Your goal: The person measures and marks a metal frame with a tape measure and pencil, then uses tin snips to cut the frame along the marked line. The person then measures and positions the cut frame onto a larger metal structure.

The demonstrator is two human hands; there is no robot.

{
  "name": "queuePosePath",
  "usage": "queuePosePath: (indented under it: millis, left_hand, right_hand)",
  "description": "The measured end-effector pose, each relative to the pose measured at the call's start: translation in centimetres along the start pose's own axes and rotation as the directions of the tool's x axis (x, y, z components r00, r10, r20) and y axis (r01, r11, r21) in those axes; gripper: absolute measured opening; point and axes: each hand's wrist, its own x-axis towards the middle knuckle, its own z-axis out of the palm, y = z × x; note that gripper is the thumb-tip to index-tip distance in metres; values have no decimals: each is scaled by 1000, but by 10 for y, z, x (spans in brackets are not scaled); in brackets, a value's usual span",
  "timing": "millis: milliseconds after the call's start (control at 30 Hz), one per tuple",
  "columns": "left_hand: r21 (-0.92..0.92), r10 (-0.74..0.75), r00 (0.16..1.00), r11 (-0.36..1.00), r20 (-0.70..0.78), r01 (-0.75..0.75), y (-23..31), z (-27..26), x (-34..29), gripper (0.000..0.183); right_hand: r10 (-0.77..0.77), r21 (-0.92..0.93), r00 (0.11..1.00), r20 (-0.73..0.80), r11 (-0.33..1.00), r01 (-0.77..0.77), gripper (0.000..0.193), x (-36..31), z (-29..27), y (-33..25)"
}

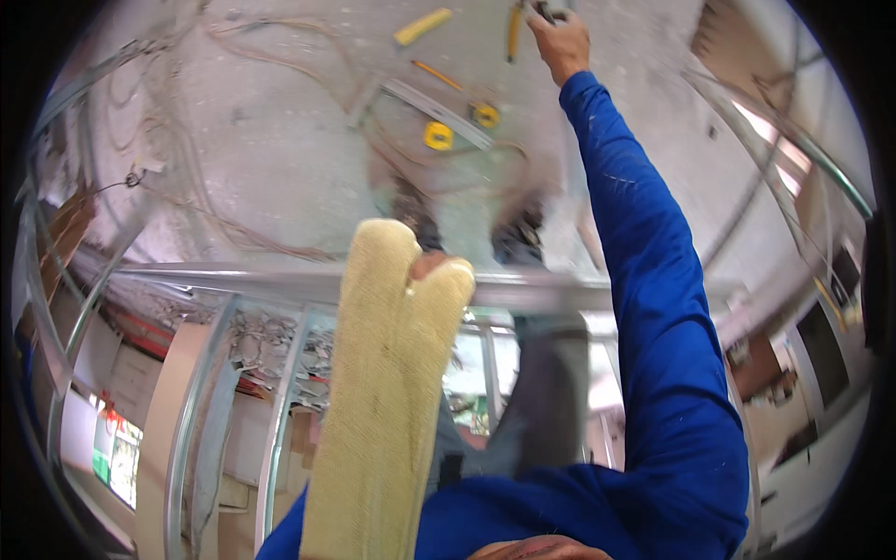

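My right arm, in a blue sleeve, stretches far forward. At its end my right hand [562,45] is closed around a small dark thing [546,13] at the picture's upper edge, too cut off to name. Just left of that hand lies a slim yellow-handled tool [514,34]. A long, pale-yellow, fuzzy piece [378,392] with two rounded ends rises from the lower edge in front of my left side. Skin shows in the notch between its ends; whether it is my left hand I cannot tell. The piece hides my left forearm and fingers.
On the grey floor lie a yellow tape measure [439,136], a yellow-and-black tape measure [484,115], a metal square [434,110], an orange pencil [437,75], a yellow block [423,27] and loose cords [271,61]. A metal rail [233,273] crosses before me; metal studs [280,420] stand below it.
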Motion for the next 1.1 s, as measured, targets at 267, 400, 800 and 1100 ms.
queuePosePath:
  millis: [267,400,800,1100]
  left_hand:
    - [204,-28,999,979,36,20,-22,-56,9,47]
    - [-289,126,992,949,-34,-130,21,-78,16,54]
    - [-201,495,814,869,304,-453,253,53,-31,65]
    - [141,158,921,965,357,-220,223,96,96,79]
  right_hand:
    - [-92,107,936,341,993,58,35,-154,-308,-130]
    - [-116,261,967,229,964,54,37,-253,-351,-117]
    - [103,815,871,481,314,-487,35,-432,-350,-6]
    - [555,420,784,277,664,-618,36,-418,-419,72]
